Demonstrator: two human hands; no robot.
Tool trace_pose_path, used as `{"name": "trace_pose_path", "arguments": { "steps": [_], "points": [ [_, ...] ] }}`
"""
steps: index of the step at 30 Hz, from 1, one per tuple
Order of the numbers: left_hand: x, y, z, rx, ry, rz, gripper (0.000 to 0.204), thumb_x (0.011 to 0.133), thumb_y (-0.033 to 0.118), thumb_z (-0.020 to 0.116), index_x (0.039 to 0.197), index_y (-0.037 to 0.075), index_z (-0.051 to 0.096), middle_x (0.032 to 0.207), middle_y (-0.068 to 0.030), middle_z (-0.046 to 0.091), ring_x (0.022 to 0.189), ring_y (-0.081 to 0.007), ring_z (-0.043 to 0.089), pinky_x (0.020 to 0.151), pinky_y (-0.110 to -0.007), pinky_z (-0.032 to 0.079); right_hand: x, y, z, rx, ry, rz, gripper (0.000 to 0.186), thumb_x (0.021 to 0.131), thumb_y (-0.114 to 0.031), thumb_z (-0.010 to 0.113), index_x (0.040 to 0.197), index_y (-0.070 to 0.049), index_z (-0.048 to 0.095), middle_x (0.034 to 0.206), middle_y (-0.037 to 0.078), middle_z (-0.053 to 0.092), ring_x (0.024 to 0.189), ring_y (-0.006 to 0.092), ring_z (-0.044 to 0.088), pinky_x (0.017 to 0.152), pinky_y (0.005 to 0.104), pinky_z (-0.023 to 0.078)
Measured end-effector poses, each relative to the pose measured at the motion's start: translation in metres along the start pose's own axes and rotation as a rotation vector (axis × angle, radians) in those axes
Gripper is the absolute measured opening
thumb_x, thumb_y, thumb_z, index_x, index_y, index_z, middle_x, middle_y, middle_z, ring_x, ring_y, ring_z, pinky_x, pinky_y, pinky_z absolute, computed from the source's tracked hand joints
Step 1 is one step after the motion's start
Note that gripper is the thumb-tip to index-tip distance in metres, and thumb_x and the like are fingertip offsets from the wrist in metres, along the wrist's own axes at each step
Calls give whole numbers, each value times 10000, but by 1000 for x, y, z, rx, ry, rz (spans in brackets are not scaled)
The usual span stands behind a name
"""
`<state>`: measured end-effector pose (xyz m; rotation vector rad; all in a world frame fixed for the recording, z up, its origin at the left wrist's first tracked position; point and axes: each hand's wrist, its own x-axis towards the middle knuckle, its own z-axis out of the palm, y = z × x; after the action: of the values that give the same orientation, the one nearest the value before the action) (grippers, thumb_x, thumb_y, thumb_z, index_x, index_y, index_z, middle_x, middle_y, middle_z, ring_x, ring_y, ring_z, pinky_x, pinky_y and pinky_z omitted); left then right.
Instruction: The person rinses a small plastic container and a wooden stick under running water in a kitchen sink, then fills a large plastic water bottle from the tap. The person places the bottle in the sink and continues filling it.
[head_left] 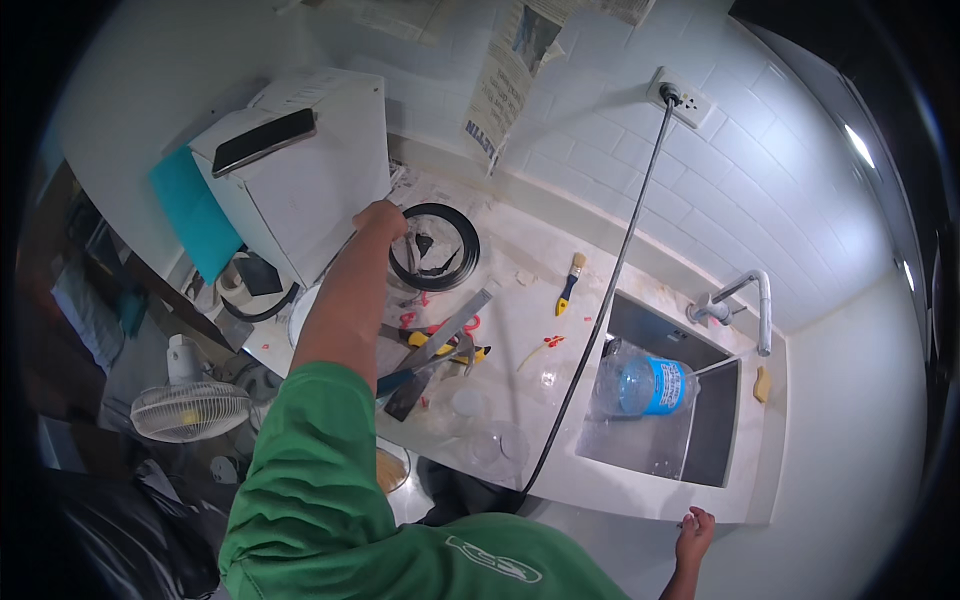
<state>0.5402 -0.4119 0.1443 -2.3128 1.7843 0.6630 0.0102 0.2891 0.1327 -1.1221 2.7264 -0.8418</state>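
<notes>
Our left hand (380,218) is stretched out over the bench (535,310), its fingertips hidden from us, so we cannot tell whether they are apart or closed on anything. It sits at the near-left rim of a black ring (470,250), which lies flat on the bench with small dark pieces inside it; whether the two touch, we cannot make out. Just left of the hand stands a white box (315,190), a dark phone (262,142) resting on top. Nearer us, a claw hammer (465,348) lies among other tools, and farther right is a paintbrush (570,285). Past a black cable (610,290), we see a clear bottle with a blue label (650,385) lying in the sink (715,440). Our right hand (695,530) is by the bench's front edge, below the sink, fingers loosely bent; we cannot tell whether they grip something.
</notes>
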Motion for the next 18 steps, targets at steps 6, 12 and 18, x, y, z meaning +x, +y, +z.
{"name": "trace_pose_path", "arguments": {
  "steps": [6,12,18],
  "points": [
    [14,-2,19,-76,-27,-79,461,841,287,692,1271,126,660,1362,-103,616,1268,-274,583,1030,-450,434,16,-16,0,3,1,-52,186,866,-42,614,1042,-6,662,1009,126,546,958,273,573,876,363,462],
    [4,-1,26,-36,74,13,468,876,336,660,1286,111,648,1385,-112,598,1287,-287,566,1083,-482,393,26,-59,-6,63,-21,-65,216,886,-53,590,1080,10,660,1048,133,548,1004,271,576,918,342,455],
    [-5,-14,12,82,73,59,637,778,464,728,1291,97,640,1362,-124,614,1283,-295,571,1050,-475,444,71,-78,15,344,-32,105,236,930,-131,643,1142,-31,666,1097,58,579,914,141,595,708,272,526]
  ]
}}
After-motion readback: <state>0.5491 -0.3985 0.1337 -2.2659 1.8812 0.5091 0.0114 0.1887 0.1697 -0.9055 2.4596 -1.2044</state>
